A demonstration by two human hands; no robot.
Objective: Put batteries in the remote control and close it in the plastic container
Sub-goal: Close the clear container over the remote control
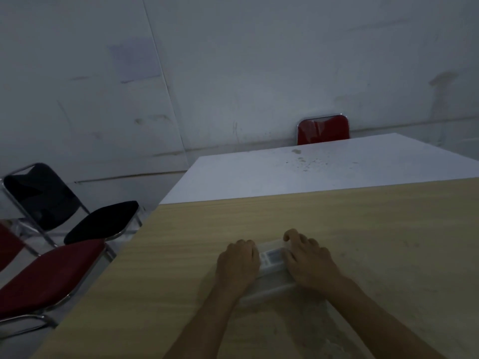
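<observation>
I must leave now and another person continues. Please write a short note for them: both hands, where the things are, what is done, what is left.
Left hand: pressing the container's left side.
Right hand: pressing its right side, fingers at the far edge.
Plastic container: on the wooden table.
Remote control: inside, visible through the clear plastic.
Left: check the lid is snapped all around; batteries cannot be seen.

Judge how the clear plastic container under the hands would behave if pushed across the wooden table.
The plastic container looks flat and low, so it should slide, not tip. It seems thin-walled, probably light. The remote seen through it may shift inside.
</observation>
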